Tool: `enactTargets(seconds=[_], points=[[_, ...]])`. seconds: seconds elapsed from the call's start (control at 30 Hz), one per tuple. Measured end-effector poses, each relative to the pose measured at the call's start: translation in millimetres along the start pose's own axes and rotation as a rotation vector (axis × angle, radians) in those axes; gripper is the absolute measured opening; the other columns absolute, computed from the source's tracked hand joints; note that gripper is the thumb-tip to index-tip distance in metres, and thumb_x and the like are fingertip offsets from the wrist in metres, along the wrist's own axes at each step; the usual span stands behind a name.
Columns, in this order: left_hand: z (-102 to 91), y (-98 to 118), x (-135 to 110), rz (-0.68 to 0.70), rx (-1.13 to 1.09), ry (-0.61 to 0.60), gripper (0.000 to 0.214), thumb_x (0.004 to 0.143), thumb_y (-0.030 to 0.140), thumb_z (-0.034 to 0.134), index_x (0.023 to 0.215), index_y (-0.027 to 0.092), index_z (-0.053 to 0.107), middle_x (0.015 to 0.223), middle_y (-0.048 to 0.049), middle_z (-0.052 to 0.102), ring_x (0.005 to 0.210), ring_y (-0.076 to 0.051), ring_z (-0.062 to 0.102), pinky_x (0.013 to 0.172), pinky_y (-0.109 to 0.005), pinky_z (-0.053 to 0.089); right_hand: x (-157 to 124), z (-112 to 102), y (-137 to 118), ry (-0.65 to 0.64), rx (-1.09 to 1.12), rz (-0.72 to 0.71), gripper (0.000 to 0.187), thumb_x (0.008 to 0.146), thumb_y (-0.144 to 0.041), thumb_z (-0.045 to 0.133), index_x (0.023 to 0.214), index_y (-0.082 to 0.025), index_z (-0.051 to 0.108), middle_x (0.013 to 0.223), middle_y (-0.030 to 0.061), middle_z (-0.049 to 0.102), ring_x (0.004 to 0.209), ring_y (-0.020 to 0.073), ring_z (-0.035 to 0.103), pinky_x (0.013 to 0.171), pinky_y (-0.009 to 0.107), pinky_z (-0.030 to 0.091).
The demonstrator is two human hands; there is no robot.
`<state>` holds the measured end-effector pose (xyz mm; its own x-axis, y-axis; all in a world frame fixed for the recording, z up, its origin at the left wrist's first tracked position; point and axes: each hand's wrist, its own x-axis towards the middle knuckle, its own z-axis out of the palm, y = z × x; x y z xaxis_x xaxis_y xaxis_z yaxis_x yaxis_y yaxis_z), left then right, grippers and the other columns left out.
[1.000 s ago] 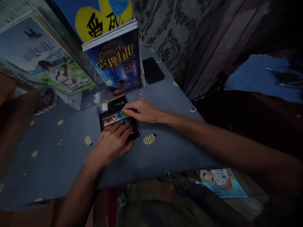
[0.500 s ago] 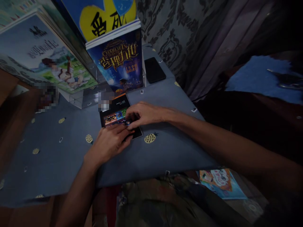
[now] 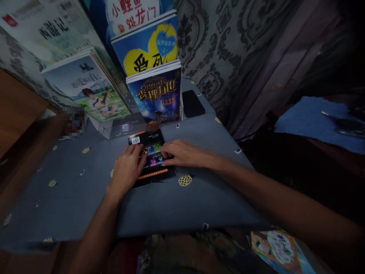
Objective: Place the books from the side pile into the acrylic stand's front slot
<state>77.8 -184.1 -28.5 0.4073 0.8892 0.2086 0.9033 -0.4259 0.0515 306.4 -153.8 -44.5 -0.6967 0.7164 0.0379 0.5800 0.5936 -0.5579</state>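
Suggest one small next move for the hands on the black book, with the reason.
Perhaps slip the right hand's fingers under the black book's near right corner: the book lies flat on the tablecloth, that corner is uncovered, and the left hand, across its left edge, could likely steady it.

Flat book [image 3: 154, 161]: black, banded in orange, panelled in mixed bright colours.
Tablecloth [image 3: 85, 205]: blue-grey, printed with yellow pineapples [image 3: 185, 180].
Gold-titled book [image 3: 159, 95]: dark blue.
Wall covering [image 3: 219, 34]: grey, patterned in dark scrollwork.
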Motion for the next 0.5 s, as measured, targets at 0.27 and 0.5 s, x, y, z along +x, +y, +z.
enactTargets(seconds=[0.27, 0.5], points=[[13.9, -26.4, 3.8, -0.203, -0.168, 0.007, 0.046, 0.098, 0.039, 0.051, 0.139, 0.017, 0.051, 0.12, -0.0173, 0.07, 0.112, -0.032, 0.066, 0.093, -0.048, 0.053, -0.5, 4.3, 2.6, 0.182, -0.049, 0.135, 0.019, 0.091, -0.031, 0.068, 0.107, -0.022, 0.062, 0.108, 0.0077, 0.065, 0.087, 0.0228, 0.06, 0.07, 0.032, 0.039], [23.8, -50.4, 14.3, -0.525, -1.043, 0.171, 0.053, 0.085, 0.032, 0.063, 0.134, 0.018, 0.048, 0.122, -0.0143, 0.068, 0.099, -0.023, 0.072, 0.078, -0.035, 0.059, 0.8, 6.5, 0.9, 0.182, -0.016, 0.167, 0.027, 0.091, -0.031, 0.068, 0.115, -0.02, 0.063, 0.113, 0.0098, 0.064, 0.096, 0.0253, 0.062, 0.082, 0.037, 0.045]])
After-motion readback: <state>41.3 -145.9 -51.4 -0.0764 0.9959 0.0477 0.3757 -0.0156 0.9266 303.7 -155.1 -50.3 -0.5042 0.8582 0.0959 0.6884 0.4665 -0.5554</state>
